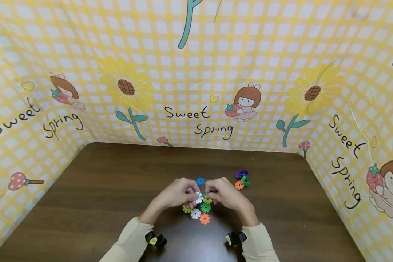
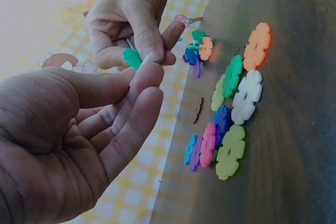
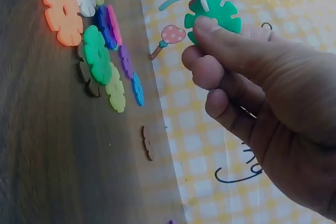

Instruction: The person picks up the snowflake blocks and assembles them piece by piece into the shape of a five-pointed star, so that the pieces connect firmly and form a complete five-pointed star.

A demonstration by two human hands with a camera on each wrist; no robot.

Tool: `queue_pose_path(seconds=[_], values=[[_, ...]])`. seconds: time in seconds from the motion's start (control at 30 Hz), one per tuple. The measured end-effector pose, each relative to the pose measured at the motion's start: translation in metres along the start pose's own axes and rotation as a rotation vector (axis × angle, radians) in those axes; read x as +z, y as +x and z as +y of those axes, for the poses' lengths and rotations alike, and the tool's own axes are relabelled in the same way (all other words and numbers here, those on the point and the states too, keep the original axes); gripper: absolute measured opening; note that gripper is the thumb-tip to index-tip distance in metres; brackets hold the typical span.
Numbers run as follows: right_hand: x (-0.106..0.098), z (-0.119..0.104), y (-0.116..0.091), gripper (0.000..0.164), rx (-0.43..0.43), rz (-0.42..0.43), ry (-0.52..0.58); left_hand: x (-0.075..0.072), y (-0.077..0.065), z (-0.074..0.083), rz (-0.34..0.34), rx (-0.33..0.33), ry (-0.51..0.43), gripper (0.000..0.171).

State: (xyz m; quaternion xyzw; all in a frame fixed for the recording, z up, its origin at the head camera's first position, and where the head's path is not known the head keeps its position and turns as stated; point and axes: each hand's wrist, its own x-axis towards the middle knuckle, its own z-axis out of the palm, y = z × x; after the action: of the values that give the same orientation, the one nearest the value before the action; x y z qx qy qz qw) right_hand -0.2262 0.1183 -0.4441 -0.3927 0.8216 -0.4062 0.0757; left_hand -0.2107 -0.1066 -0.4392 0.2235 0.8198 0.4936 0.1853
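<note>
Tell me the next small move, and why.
Probably press the green disc gently against the white disc: the right hand pinches the green one, the left hand the white, and they meet crosswise at the green's notched rim.

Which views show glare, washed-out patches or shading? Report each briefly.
Head view: soft sheen on the table near the bottom edge; left wrist view: the cloth washes out toward the left edge; right wrist view: the right hand looks shaded toward the right edge.
</note>
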Motion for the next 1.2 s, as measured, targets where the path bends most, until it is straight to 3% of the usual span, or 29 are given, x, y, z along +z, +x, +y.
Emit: queue_pose_path(seconds=[0.17, 0.3, 0.5, 0.8, 1.2], values=[[-0.002, 0.001, 0.001, 0.013, 0.041, 0.040, 0.021, -0.003, 0.001, 0.003, -0.001, 0.004, -0.025, 0.004], [-0.002, 0.004, 0.001, 0.003, 0.099, -0.019, 0.026, -0.007, 0.001, 0.002, -0.024, -0.020, -0.042, 0.006], [0.001, 0.010, -0.001, 0.015, 0.185, -0.133, -0.042, -0.014, -0.001, 0.001, -0.008, -0.007, -0.055, 0.009], [0.010, 0.017, 0.002, 0.029, 0.189, -0.233, -0.169, -0.014, -0.002, 0.001, -0.009, -0.003, -0.088, 0.011], [0.012, 0.019, -0.002, 0.019, 0.192, -0.183, -0.173, -0.012, -0.002, -0.001, -0.018, -0.022, -0.101, 0.012]])
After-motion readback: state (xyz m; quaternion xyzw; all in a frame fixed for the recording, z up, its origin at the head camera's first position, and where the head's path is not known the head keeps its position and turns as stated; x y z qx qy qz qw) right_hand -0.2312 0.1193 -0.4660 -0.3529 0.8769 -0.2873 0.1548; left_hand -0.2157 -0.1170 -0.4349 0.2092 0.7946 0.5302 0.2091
